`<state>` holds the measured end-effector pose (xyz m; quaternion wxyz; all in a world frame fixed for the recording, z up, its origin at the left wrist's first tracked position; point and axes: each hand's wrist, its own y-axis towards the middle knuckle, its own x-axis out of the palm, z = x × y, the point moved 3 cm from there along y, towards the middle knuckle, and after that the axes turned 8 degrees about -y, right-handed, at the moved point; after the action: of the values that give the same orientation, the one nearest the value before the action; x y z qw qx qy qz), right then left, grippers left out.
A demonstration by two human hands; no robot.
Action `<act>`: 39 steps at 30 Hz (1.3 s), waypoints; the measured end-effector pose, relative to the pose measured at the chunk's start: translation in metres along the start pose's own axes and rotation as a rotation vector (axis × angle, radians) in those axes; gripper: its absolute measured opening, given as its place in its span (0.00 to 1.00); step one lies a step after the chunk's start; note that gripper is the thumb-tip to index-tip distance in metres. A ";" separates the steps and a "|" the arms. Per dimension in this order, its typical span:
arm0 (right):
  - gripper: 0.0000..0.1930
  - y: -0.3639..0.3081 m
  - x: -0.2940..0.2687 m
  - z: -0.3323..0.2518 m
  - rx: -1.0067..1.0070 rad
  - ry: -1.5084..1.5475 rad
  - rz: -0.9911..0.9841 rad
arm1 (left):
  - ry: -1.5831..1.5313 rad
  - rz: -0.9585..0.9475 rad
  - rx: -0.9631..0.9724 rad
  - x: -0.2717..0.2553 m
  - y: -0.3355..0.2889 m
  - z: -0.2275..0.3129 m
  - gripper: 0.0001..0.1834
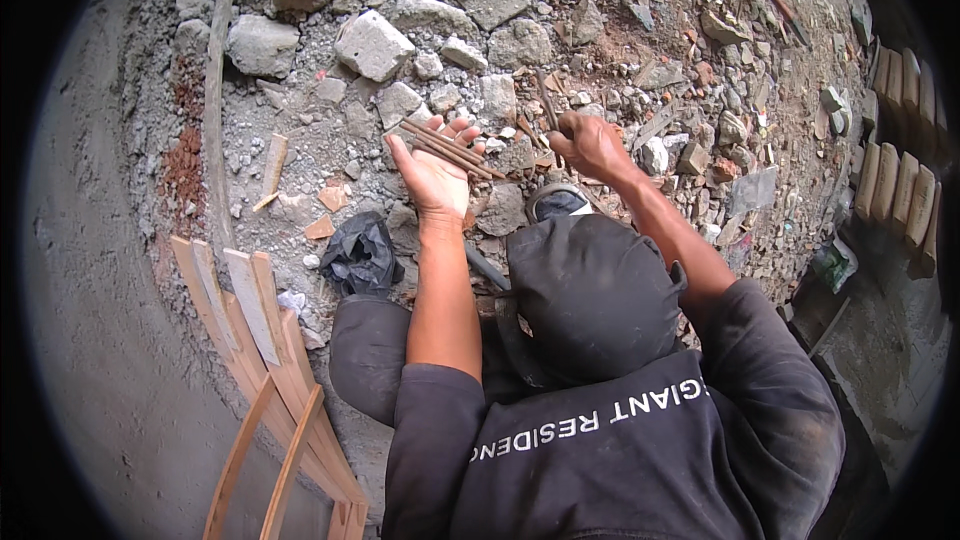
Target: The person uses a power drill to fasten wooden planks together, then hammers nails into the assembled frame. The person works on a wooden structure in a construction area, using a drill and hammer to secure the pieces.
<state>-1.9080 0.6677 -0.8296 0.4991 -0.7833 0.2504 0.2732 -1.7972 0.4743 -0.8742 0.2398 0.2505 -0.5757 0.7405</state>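
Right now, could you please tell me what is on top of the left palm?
Several thin brown rods lie across the open left hand. The skin directly beneath them is covered and cannot be seen.

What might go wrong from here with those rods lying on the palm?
The brown rods could slide off the left hand, whose fingers are not closed around them, and be hard to spot in the rubble. The right hand, gripping a single rod above rough debris, might get scraped.

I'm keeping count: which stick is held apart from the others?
The stick clasped in the right hand; the other sticks lie together across the open left hand.
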 end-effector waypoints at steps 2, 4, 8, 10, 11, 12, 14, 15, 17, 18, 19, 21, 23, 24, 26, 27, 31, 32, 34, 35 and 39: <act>0.12 -0.007 -0.037 -0.056 -0.130 0.004 -0.125 | -0.035 -0.014 0.004 -0.004 -0.002 0.001 0.42; 0.12 -0.007 -0.044 -0.091 -0.310 -0.047 -0.149 | -0.064 -0.028 0.008 0.009 -0.005 -0.001 0.41; 0.12 -0.004 -0.039 -0.141 -0.546 -0.193 -0.149 | 0.120 -0.058 0.170 0.039 -0.014 0.006 0.26; 0.12 -0.011 -0.051 -0.160 -0.617 -0.142 -0.087 | 0.108 0.166 0.332 0.069 -0.026 0.026 0.12; 0.16 -0.014 -0.064 -0.164 -0.581 -0.098 -0.052 | 0.078 0.164 0.388 0.066 -0.021 0.037 0.11; 0.20 -0.019 -0.078 -0.168 -0.528 0.117 -0.008 | -0.001 0.126 0.386 0.073 -0.028 0.050 0.10; 0.26 -0.034 -0.108 -0.174 -0.444 0.460 0.065 | -0.170 0.066 0.393 0.098 -0.045 0.082 0.09; 0.30 -0.042 -0.118 -0.179 -0.415 0.587 0.093 | -0.147 -0.005 0.472 0.110 -0.057 0.100 0.08; 0.33 -0.069 -0.129 -0.201 -0.448 0.790 0.234 | -0.111 -0.071 0.619 0.141 -0.085 0.132 0.08; 0.34 -0.079 -0.129 -0.212 -0.430 0.902 0.232 | -0.102 -0.136 0.648 0.158 -0.102 0.145 0.08; 0.34 -0.087 -0.127 -0.225 -0.417 1.017 0.226 | -0.071 -0.183 0.737 0.182 -0.129 0.158 0.08; 0.37 -0.089 -0.116 -0.248 -0.358 1.210 0.161 | 0.024 -0.321 0.856 0.220 -0.172 0.173 0.08; 0.41 -0.099 -0.110 -0.282 -0.357 1.540 0.105 | 0.126 -0.376 0.966 0.244 -0.205 0.182 0.08; 0.43 -0.101 -0.107 -0.295 -0.406 1.662 0.038 | 0.176 -0.398 0.997 0.251 -0.214 0.184 0.08; 0.46 -0.115 -0.106 -0.320 -0.478 1.858 -0.075 | 0.274 -0.434 1.048 0.261 -0.234 0.186 0.08; 0.45 -0.124 -0.109 -0.330 -0.500 1.936 -0.122 | 0.301 -0.404 1.093 0.264 -0.242 0.187 0.08; 0.41 -0.128 -0.106 -0.352 -0.572 2.050 -0.208 | 0.450 -0.364 1.196 0.261 -0.247 0.187 0.12; 0.40 -0.132 -0.107 -0.354 -0.515 2.053 -0.230 | 0.489 -0.347 1.207 0.258 -0.247 0.186 0.13; 0.38 -0.134 -0.109 -0.356 -0.475 2.063 -0.263 | 0.545 -0.335 1.235 0.257 -0.246 0.183 0.15; 0.37 -0.132 -0.109 -0.356 -0.491 2.072 -0.274 | 0.586 -0.325 1.211 0.259 -0.244 0.180 0.14; 0.30 -0.121 -0.106 -0.354 -0.692 1.832 -0.122 | 0.847 -0.306 1.228 0.260 -0.231 0.180 0.10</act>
<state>-1.8419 0.4011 -0.5549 -0.1324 -0.8068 0.4061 -0.4081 -1.8284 0.3677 -0.4986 0.3578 0.1105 0.1221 0.9192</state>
